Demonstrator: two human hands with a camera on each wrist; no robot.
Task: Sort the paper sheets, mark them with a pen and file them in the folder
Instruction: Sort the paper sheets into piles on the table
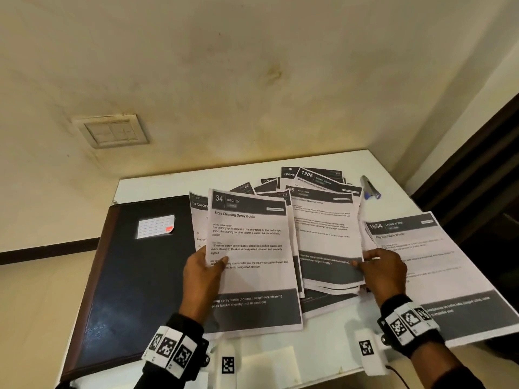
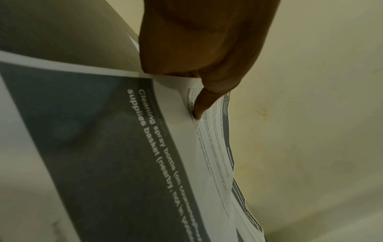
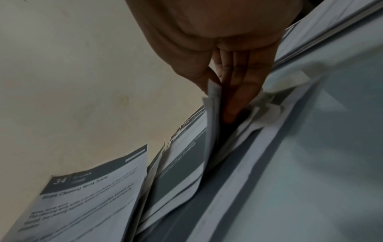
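Pinching the "34 Kitchen" sheet [image 1: 250, 248] at its left edge, the left hand [image 1: 200, 279] holds it raised above the white table [image 1: 157, 186], thumb on the printed face and fingers behind. The left wrist view alone shows the thumb [image 2: 204, 104] pressing a crease into the paper. Just right of that sheet, the right hand [image 1: 384, 273] grips the edge of a loose stack of sheets [image 1: 325, 237]; only the right wrist view shows its straight fingers [image 3: 238, 91] slid in between the pages, thumb on top. A "1654 Living Room" sheet [image 1: 438, 276] lies under the right wrist. More sheets fan out behind. A closed dark folder [image 1: 134, 276] with a white label lies at the left, well apart from the pen [image 1: 370, 188] at the far right. A stained cream wall with a switch plate [image 1: 112, 131] rises behind.
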